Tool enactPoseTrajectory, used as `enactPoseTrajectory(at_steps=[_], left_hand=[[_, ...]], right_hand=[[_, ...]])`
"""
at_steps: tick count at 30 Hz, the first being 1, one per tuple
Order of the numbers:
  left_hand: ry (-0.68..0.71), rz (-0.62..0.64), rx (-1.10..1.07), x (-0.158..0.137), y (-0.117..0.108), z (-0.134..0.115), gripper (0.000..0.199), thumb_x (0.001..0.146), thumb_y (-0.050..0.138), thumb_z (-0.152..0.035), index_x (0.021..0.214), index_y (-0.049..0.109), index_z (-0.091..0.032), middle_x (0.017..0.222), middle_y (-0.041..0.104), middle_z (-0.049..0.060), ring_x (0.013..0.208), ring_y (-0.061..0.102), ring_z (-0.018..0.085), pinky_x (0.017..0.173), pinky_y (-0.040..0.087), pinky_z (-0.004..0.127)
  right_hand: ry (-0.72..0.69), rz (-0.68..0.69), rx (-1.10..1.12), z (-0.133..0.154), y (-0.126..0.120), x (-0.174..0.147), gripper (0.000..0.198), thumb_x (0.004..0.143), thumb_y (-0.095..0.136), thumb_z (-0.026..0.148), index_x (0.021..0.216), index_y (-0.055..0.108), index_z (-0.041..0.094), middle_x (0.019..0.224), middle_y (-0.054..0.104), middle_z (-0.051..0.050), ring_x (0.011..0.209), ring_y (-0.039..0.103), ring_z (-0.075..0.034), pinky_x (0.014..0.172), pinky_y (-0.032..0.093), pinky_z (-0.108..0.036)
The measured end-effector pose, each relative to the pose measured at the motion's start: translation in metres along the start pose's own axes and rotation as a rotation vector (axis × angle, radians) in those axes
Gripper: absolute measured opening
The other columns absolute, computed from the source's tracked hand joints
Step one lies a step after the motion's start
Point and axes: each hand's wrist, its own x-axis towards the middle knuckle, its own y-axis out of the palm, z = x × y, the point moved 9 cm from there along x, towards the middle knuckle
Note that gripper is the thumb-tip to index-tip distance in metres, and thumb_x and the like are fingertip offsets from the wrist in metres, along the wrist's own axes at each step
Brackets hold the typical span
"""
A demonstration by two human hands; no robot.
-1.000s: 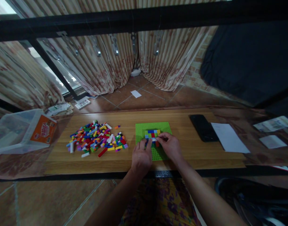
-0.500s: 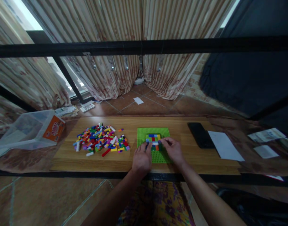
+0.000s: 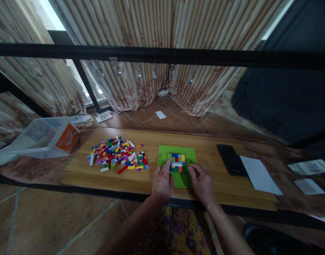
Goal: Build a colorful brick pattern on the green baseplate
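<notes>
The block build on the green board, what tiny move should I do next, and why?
Perhaps reach your left hand to the loose brick pile for another brick: the pile lies on that side, and your right hand is beside the block build, with no brick plainly showing in it.

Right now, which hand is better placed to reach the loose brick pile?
Likely the left hand: it is left of the brick build, nearer the brick pile; the right hand is on the other side.
</notes>
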Motion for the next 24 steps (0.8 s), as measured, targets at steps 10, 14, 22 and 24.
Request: enactPoseTrajectory(at_steps=[10,14,22,24], left_hand=[[0.020,0.049,0.002,-0.002,0.005,0.000,0.065,0.086,0.042,-0.015,0.148,0.021,-0.014,0.125,0.058,0.014,0.106,0.052,0.029,0.094,0.042,0.046],[0.011,0.084,0.024,-0.004,0.007,-0.002,0.062,0.089,0.039,-0.018,0.148,0.022,-0.015,0.116,0.062,0.013,0.099,0.053,0.027,0.091,0.044,0.045],[0.022,0.006,-0.047,-0.007,0.003,-0.002,0.063,0.086,0.042,-0.016,0.146,0.025,-0.011,0.121,0.060,0.014,0.102,0.054,0.027,0.096,0.044,0.044],[0.049,-0.028,-0.078,-0.012,-0.004,-0.002,0.063,0.085,0.043,-0.014,0.145,0.026,-0.011,0.123,0.059,0.014,0.104,0.054,0.026,0.097,0.044,0.043]], right_hand=[[-0.128,-0.039,-0.196,0.009,0.024,-0.011,0.033,0.092,0.048,0.039,0.103,0.071,0.019,0.109,0.063,-0.012,0.103,0.056,-0.025,0.091,0.045,-0.044],[-0.161,-0.052,-0.193,0.007,0.023,-0.012,0.032,0.092,0.049,0.039,0.100,0.071,0.018,0.107,0.065,-0.012,0.100,0.058,-0.024,0.090,0.047,-0.044],[-0.170,-0.043,-0.235,0.006,0.023,-0.012,0.036,0.091,0.048,0.044,0.099,0.070,0.017,0.105,0.066,-0.012,0.099,0.060,-0.025,0.091,0.047,-0.043],[-0.172,-0.037,-0.245,0.006,0.023,-0.012,0.037,0.091,0.047,0.045,0.100,0.070,0.017,0.105,0.066,-0.012,0.100,0.060,-0.025,0.091,0.047,-0.043]])
